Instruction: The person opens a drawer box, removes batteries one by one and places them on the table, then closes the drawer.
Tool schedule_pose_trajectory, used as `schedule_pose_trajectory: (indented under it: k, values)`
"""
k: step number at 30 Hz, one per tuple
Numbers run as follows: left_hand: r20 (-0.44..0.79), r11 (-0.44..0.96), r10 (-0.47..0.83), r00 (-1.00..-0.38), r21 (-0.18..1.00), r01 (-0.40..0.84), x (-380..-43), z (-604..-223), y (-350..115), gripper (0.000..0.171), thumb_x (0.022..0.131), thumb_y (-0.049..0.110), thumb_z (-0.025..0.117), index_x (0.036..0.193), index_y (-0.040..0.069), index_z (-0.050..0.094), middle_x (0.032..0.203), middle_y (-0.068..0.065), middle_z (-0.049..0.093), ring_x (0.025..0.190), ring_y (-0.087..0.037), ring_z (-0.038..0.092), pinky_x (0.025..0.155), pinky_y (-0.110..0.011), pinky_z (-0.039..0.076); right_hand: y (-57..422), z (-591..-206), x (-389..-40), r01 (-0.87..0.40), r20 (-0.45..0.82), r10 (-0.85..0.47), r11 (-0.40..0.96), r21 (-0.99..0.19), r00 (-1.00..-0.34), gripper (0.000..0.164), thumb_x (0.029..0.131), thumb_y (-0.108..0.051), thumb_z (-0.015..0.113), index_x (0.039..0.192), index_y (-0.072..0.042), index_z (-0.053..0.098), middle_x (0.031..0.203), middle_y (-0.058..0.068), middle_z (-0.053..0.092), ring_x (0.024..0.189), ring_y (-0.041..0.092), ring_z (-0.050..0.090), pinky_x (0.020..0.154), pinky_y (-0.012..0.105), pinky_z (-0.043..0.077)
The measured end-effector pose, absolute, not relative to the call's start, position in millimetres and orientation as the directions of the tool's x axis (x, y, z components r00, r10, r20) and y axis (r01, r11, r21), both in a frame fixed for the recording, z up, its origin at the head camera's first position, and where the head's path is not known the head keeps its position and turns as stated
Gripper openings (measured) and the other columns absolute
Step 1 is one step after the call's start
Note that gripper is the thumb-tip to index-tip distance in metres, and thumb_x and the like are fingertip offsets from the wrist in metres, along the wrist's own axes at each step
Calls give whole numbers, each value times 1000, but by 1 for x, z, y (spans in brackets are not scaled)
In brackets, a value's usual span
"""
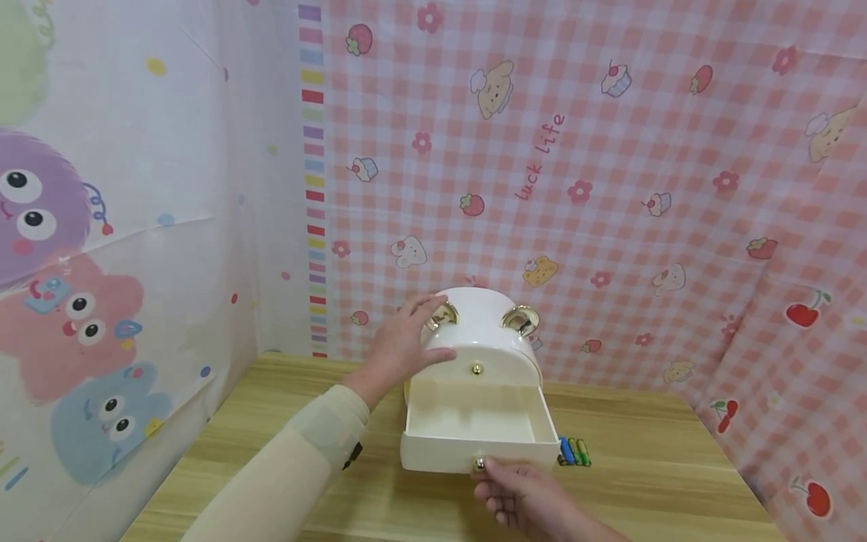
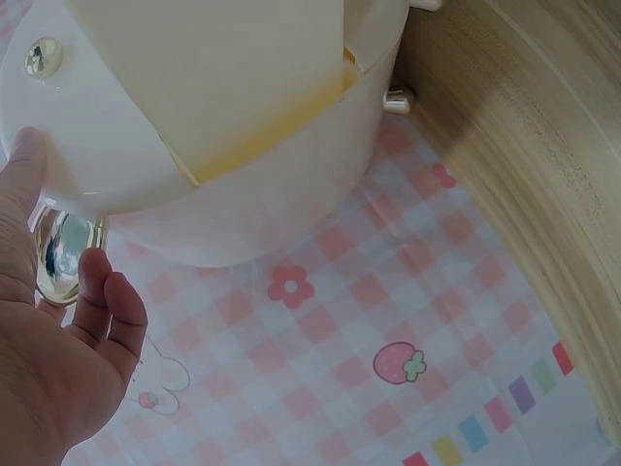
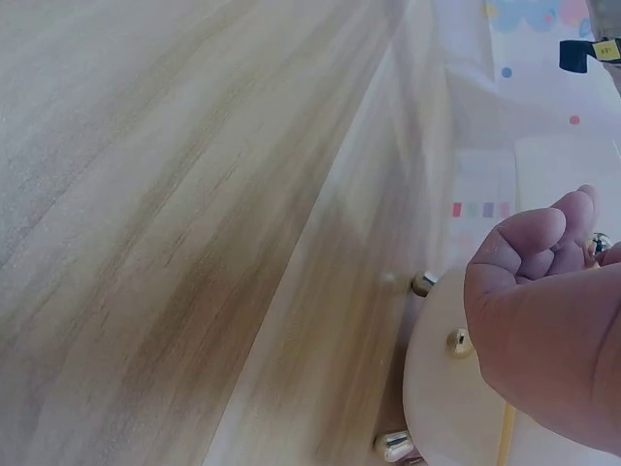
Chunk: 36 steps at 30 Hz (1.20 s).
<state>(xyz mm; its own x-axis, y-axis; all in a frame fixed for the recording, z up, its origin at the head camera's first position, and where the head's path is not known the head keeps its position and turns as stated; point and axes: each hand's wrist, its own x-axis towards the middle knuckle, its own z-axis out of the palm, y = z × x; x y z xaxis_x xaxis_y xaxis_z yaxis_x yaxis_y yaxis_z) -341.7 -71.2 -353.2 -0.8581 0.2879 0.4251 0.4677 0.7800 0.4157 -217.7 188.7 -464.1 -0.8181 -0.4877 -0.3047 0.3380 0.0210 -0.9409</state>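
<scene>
A white storage box (image 1: pixel 474 320) with round gold ears stands on the table, its lower drawer (image 1: pixel 477 454) pulled out toward me. The drawer's pale bottom shows in the head view. My left hand (image 1: pixel 402 342) holds the box at its left gold ear (image 2: pixel 68 250); the thumb lies on the front face and the fingers reach behind the ear. At the drawer front, my right hand (image 1: pixel 524 493) pinches the small gold knob (image 1: pixel 480 464). Another gold knob (image 1: pixel 477 369) sits on the curved upper front. The right wrist view shows the right hand's fingers curled, partly hiding the knob.
Several small blue and green cylinders, like batteries (image 1: pixel 574 452), lie on the wooden table (image 1: pixel 637 482) right of the drawer. A small black object (image 1: pixel 352 455) shows beside the left sleeve. Patterned cloths (image 1: pixel 609 248) hang behind and on both sides.
</scene>
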Motion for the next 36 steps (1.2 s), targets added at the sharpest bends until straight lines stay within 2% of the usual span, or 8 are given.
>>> schedule_pose_trajectory:
  k: [6, 11, 20, 36]
  values:
    - [421, 790, 284, -862, 406, 459, -342, -353, -71, 97, 86, 52, 87, 166, 27, 39, 168, -4, 42, 148, -36, 52, 115, -58, 52, 188, -465, -222, 325, -284, -494, 3, -946, -822, 37, 112, -42, 53, 116, -16, 78, 93, -11, 76, 83, 4, 64, 75, 21, 54]
    - [412, 789, 284, -866, 412, 456, -341, -352, -71, 97, 87, 53, 86, 167, 28, 38, 169, -4, 41, 149, -36, 51, 117, -58, 51, 185, -464, -225, 321, -282, -490, 5, -947, -825, 37, 112, -43, 54, 118, -14, 77, 95, -10, 76, 84, 5, 63, 76, 21, 53]
    - [412, 784, 284, -866, 421, 457, -340, -352, -72, 96, 87, 51, 87, 166, 28, 39, 169, -2, 40, 147, -35, 53, 113, -58, 54, 180, -464, -231, 326, -289, -462, -1, -945, -839, 40, 109, -46, 58, 119, -12, 76, 96, -9, 76, 84, 5, 62, 78, 22, 53]
    - [420, 774, 288, -860, 426, 468, -342, -354, -73, 96, 87, 51, 87, 166, 28, 39, 170, -1, 39, 148, -35, 53, 116, -58, 51, 176, -464, -242, 299, -259, -443, -22, -954, -859, 36, 110, -43, 57, 115, -12, 75, 94, -9, 75, 81, 3, 62, 75, 19, 54]
